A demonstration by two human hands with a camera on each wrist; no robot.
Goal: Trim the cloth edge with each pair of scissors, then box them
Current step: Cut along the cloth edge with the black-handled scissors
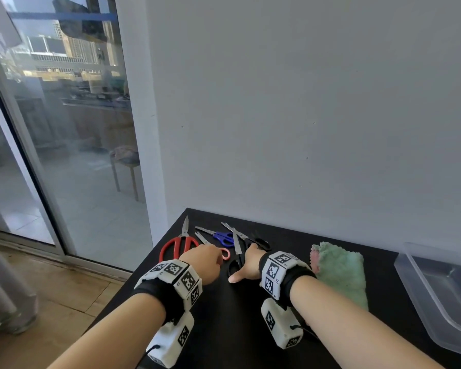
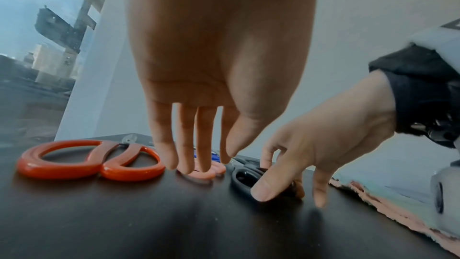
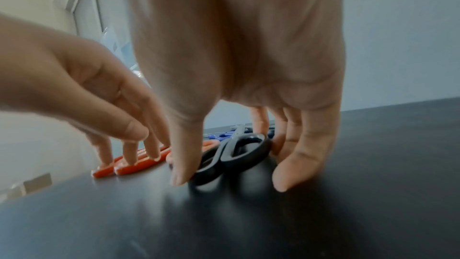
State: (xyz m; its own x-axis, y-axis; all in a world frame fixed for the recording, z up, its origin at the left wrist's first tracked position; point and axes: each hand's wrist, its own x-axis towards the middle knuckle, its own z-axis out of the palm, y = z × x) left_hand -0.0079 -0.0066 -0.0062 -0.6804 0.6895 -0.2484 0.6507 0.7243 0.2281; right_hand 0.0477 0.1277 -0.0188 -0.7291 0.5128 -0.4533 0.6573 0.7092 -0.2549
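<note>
Wrist bands nearest: checkered code squares, tiny lettering unreadable; no brands seen. Step, likely: picking first pair. Right hand pinches black scissors handles, flat on table. Left hand fingers straight, tips on pink scissors. Next, likely: lift, carry to green cloth, right; clear box beyond.

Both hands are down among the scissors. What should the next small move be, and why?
Probably the right hand should lift the black scissors toward the green cloth. Its thumb and fingers seem to pinch the handles, yet the pair lies flat on the table, and the cloth is just to its right.
</note>
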